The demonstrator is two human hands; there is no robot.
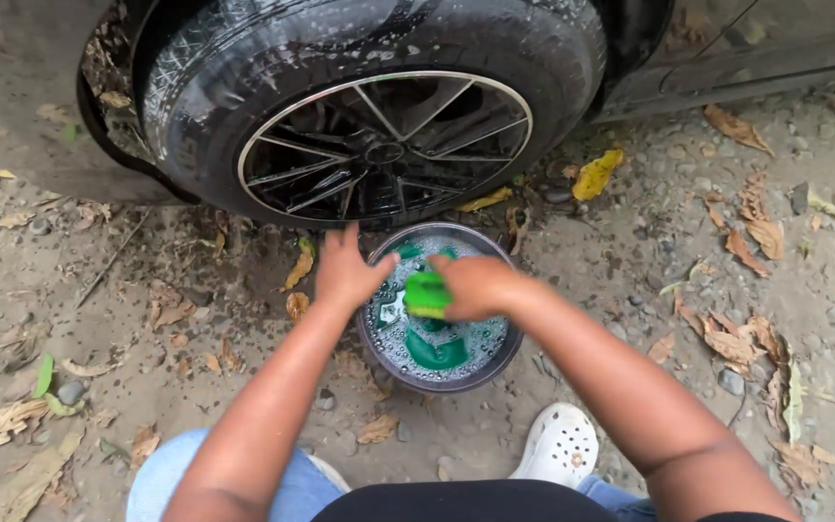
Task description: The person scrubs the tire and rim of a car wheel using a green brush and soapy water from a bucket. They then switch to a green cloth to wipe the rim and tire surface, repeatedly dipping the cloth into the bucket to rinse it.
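Right hand (pixel 471 287) grips the green brush (pixel 425 294) over the soapy bucket (pixel 504 353); left hand (pixel 345 271), fingers spread, steadies its rim (best hold it firm, I'd say).

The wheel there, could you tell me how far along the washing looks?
The tyre is already wet with suds on it. The right hand holds a green sponge over the soapy bucket, whose rim the left hand touches. The spoked rim shows no foam yet.
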